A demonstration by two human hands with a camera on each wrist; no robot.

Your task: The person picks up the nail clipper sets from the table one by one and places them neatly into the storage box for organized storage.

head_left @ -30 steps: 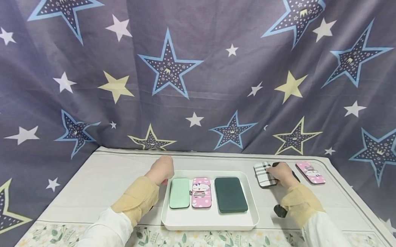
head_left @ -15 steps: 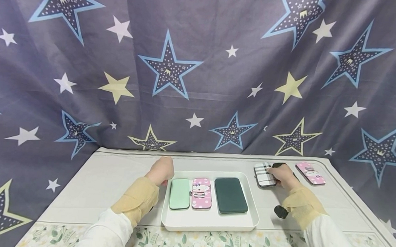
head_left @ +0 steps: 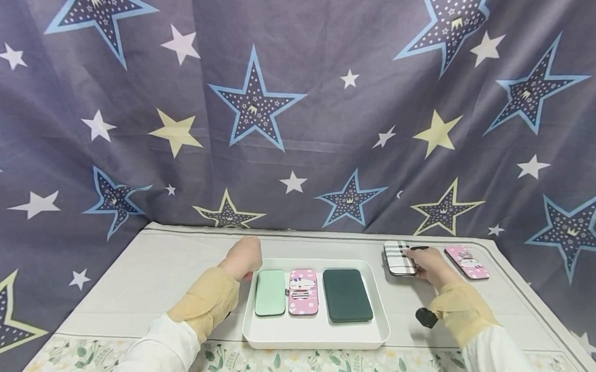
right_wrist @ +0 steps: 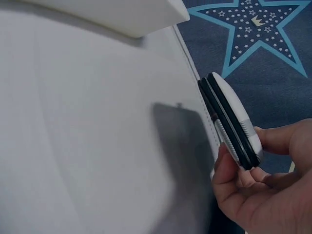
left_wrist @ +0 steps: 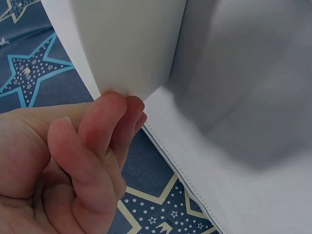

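1. Currently pinches a plaid case point(head_left: 399, 258) with the right hand point(head_left: 429, 263), at the right of the head frame, thumb on the upper face and other fingers beneath.
2. In the right wrist frame, holds the same case nearly edge-on at the right of centre, with dark rims showing, and clear of its soft shadow on the white surface point(right_wrist: 73, 107).
3. Has the left hand point(head_left: 242, 255), well apart from the other, at the upper-left corner of a white tray point(head_left: 314, 336), left of centre in the head frame.
4. In the left wrist frame, shows curled fingers overlapping the corner of the tray; cannot tell about any real grip there.
5. Inside the tray, lower middle of the head frame, has, from left to right, a mint-green case point(head_left: 271, 293), a pink cartoon case point(head_left: 304, 291) and a larger dark green case point(head_left: 347, 295).
6. Has a second pink case point(head_left: 467, 262) on the surface at far right, just beyond the right hand, lying aslant.
7. Wears white sleeves point(head_left: 162, 343) and tan wrist wraps point(head_left: 206, 300).
8. Faces a star-printed curtain point(head_left: 300, 157) across the upper frame.
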